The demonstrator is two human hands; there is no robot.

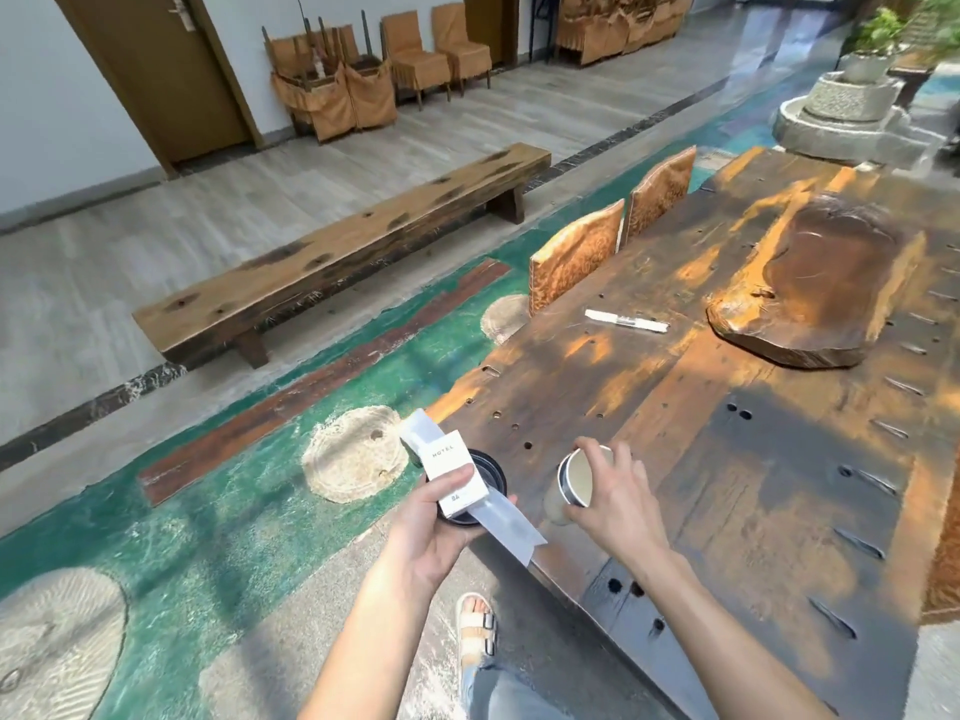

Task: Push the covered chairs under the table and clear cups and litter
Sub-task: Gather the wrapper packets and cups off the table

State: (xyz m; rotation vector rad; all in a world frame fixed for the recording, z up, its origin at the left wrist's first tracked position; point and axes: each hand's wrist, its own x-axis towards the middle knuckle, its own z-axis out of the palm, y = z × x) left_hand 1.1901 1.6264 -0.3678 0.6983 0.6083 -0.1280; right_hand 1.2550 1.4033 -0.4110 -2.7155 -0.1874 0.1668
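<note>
- Gripping a paper cup (575,483) by its rim, your right hand (615,504) had its fingers curled over the top; the cup was tilted, its open mouth turned toward you, at the near edge of the table (779,459).
- Your left hand (441,527) was closed around a black lid (485,472), with the thumb pressing a small white box (457,478) marked "HOTEL" and a long white paper sleeve (498,522) against it.
- That bundle hung just beside the table's near-left corner, over the floor rather than over the tabletop.
- Your two hands were near each other but not touching.
- Below your arms, your sandalled foot (475,628) stood on the grey floor close to the table edge.
- Farther up the tabletop, a thin white wrapper (626,321) lay flat, well apart from the cup.
- A thick wooden slab (826,283) rested on the table to the right of the wrapper.
- Two covered chairs (576,257) stood at the table's left side, their backs right against its edge and their seats hidden below it.
- A long wooden bench (337,257) sat on the floor to the left, apart from the table.
- More covered chairs (415,59) stood against the far wall, some stacked upside down, beside a brown door (156,70).
- A stone basin with a potted plant (857,96) stood beyond the far end of the table.
</note>
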